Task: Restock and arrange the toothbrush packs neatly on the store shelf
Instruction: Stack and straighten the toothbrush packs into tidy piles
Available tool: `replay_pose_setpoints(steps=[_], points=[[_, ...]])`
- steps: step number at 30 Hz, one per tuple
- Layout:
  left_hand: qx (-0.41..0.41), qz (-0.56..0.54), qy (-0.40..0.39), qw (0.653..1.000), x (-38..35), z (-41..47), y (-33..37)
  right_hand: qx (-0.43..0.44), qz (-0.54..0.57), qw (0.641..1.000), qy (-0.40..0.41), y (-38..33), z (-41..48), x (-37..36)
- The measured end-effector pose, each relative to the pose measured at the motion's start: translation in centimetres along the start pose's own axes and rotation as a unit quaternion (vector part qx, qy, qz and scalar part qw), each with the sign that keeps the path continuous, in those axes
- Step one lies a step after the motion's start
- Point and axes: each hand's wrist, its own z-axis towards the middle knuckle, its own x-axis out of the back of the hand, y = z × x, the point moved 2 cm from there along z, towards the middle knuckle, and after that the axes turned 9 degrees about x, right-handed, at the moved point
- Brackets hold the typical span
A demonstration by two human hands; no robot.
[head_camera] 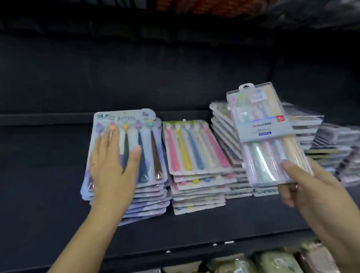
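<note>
Resting flat on the leftmost stack of toothbrush packs (pixel 148 147), the left grip (pixel 111 166) lies open, a bare hand with fingers straight over the top card and thumb spread toward the dark-handled brushes. It holds nothing, and a ring (pixel 94 163) shows on one finger. That stack sits on the dark shelf (pixel 39 181), its lower packs fanned forward unevenly. Just beside it to the right stands a second stack (pixel 193 151), whose top pack shows pink, yellow, blue and pale brushes side by side. Next comes a taller stack of clear-boxed packs (pixel 222 125), partly hidden behind the pack in hand. The right grip (pixel 303 183) pinches the bottom end of a clear pack of pastel toothbrushes (pixel 265 136), thumb on the front and fingers curled behind. It holds the pack raised and tilted above the taller stack, hang tab uppermost. Further right, blurred stacks (pixel 335 147) fill the shelf end. Below the shelf edge lie greenish wrapped goods (pixel 278 268).
</note>
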Motion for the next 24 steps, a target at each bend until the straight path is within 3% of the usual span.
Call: replay_pose_setpoints(steps=[2,5,9,14,21,24], points=[[-0.016,-0.065,-0.113,0.991,-2.8,0.3,4.1,0.001,0.006,1.000,0.008,-0.7,1.4,1.2],[0.023,-0.154,-0.274,0.949,-7.3,0.2,9.6,0.002,0.007,1.000,0.028,-0.9,4.2,1.8],[0.063,-0.223,-0.367,0.901,-11.0,-0.4,14.1,-0.034,0.080,0.996,0.010,-1.1,7.2,1.5],[0.088,-0.219,-0.376,0.896,-13.6,-0.6,15.5,-0.024,0.140,0.990,0.026,-1.0,8.4,1.0],[0.074,-0.192,-0.344,0.916,-12.9,-0.9,14.9,-0.042,0.025,0.986,0.157,1.9,8.1,-1.1],[0.045,-0.191,-0.246,0.949,-8.1,-0.6,11.7,-0.019,0.012,0.992,0.128,3.7,4.9,-3.5]])
